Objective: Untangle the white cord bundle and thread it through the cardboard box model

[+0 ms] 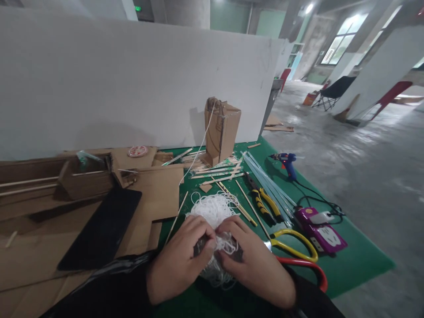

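Note:
A tangled heap of white string (pixel 212 207) lies on the green table in front of me. My left hand (pixel 187 254) and my right hand (pixel 250 260) meet over its near part, fingers curled and gripping strands between them. Loops hang below the hands, and something dark or clear, perhaps a plastic bag, shows beside the fingers. Behind the heap stands an upright cardboard box (pixel 228 132), with a white string running from its top down to the left. Scissors with yellow and red handles (pixel 298 240) lie by my right wrist.
Pliers (pixel 265 201), clear glue sticks (pixel 265 176), a blue glue gun (pixel 289 165) and a purple power strip (pixel 321 232) lie to the right. Cardboard sheets (pixel 162 190) and a black flat panel (pixel 102 229) cover the left. Thin wooden sticks (pixel 218 174) surround the box; a white partition (pixel 132 79) stands behind.

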### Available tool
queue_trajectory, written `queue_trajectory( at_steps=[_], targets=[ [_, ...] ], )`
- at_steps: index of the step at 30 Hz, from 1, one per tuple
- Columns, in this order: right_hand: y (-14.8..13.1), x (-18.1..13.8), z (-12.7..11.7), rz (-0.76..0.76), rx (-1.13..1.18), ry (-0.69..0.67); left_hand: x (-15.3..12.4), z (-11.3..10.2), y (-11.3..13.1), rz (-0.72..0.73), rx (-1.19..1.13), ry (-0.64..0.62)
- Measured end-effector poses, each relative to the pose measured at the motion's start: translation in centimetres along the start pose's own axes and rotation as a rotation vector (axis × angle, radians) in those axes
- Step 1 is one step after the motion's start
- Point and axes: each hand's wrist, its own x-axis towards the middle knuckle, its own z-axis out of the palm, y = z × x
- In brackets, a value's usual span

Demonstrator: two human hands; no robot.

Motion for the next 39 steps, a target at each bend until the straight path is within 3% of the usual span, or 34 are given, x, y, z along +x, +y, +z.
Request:
queue_trajectory(
  at_steps=[12, 21, 26, 29, 33, 39],
  targets=[
    [1.0, 0.1, 0.4, -0.030, 0.070, 0.039, 0.6, -0.5, -0.7, -0.096, -0.364, -0.169],
    [1.2, 0.2, 0.2, -0.035, 0.124, 0.078, 0.6, -1.0, -0.4, -0.065, -0.311, -0.195],
    [1.1, 0.1, 0.2, -0.032, 0.127, 0.083, 0.4, -0.9, -0.3, 0.021, -0.056, -0.123],
    [1.0, 0.1, 0.1, -0.024, 0.128, 0.079, 0.4, -0.8, -0.3, 0.049, -0.024, -0.052],
    [0.9, 0.2, 0.1, -0.019, 0.119, 0.078, 0.3, -0.4, -0.7, 0.030, -0.086, 0.162],
    [0.8, 0.2, 0.3, -0.017, 0.118, 0.074, 0.2, 0.4, -0.8, -0.187, -0.457, 0.393]
  ],
)
